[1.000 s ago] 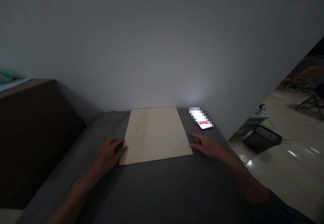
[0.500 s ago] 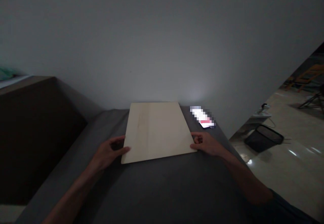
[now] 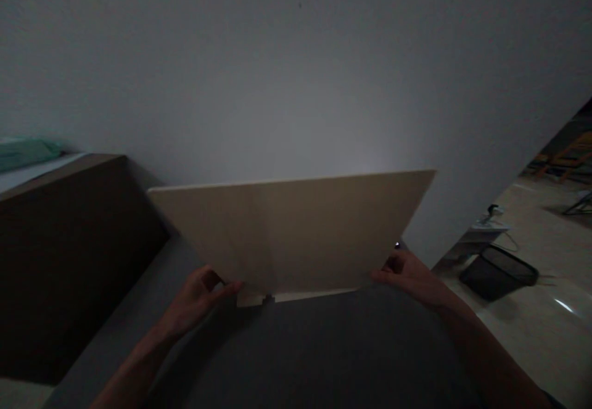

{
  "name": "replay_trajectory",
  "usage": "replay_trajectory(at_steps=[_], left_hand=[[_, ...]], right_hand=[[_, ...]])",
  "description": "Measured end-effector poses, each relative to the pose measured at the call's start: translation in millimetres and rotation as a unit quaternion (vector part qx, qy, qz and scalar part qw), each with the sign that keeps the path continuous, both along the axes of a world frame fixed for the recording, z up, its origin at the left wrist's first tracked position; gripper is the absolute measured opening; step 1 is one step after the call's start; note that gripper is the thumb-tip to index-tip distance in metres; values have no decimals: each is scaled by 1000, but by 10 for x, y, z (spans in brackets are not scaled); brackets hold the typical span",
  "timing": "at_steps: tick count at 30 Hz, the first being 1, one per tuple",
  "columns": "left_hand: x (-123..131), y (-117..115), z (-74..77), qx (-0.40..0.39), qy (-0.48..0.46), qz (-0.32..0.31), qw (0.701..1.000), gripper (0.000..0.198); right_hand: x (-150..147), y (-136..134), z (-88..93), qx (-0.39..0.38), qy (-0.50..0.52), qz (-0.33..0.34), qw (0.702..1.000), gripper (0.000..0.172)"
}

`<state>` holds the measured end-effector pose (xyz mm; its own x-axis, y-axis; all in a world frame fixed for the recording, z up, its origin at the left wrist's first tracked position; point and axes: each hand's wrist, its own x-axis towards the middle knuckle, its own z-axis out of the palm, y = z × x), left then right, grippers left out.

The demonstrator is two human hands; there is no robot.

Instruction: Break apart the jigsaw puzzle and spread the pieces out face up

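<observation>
A thin, pale wooden board (image 3: pixel 296 236) stands tilted up, its far edge raised in front of the wall. My left hand (image 3: pixel 197 301) grips it near the lower left corner, thumb on the near face. At the lower right corner my right hand (image 3: pixel 411 276) pinches it the same way, fingers behind. Under the board's lower edge shows a light strip (image 3: pixel 314 295) with a small dark notch toward its left; whether it is a separate piece I cannot tell. The grey cloth-covered surface (image 3: pixel 296 353) lies below.
A dark brown box-like piece of furniture (image 3: pixel 65 261) stands at the left, with a green item (image 3: pixel 30 153) on top. Behind the board rises a grey wall (image 3: pixel 296 88). Down on the floor at the right is a black mesh basket (image 3: pixel 499 273).
The board has gone from lying nearly flat to tilted steeply up, held in both hands. It now hides nearly all of the lit phone, and a light strip shows beneath it.
</observation>
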<state>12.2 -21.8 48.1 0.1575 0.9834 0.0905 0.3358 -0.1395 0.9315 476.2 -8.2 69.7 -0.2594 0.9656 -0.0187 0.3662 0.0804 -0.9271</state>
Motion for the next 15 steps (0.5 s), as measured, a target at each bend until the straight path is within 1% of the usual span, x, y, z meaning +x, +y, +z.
replay_trajectory(at_steps=[1, 4, 6, 9, 11, 13, 15], left_hand=[[-21, 4, -11, 16, 9, -20, 1000, 41], [-102, 31, -28, 75, 33, -91, 992, 59], [-141, 31, -19, 90, 34, -124, 988, 63], [-163, -9, 6, 98, 39, -122, 987, 57], [-164, -38, 16, 106, 41, -109, 987, 58], [-161, -52, 16, 123, 41, -89, 988, 59], [-150, -54, 14, 148, 39, -66, 986, 59]], right_hand=[[18, 0, -3, 6, -16, 2, 1000, 45], [60, 13, -25, 29, -26, 24, 999, 45], [72, 2, -29, 34, -25, 31, 999, 42], [65, -46, -7, 37, -30, 31, 998, 30], [46, -68, 8, 43, -29, 31, 998, 25], [23, -65, 9, 53, -20, 27, 998, 22], [8, -38, -9, 64, -7, 21, 998, 23]])
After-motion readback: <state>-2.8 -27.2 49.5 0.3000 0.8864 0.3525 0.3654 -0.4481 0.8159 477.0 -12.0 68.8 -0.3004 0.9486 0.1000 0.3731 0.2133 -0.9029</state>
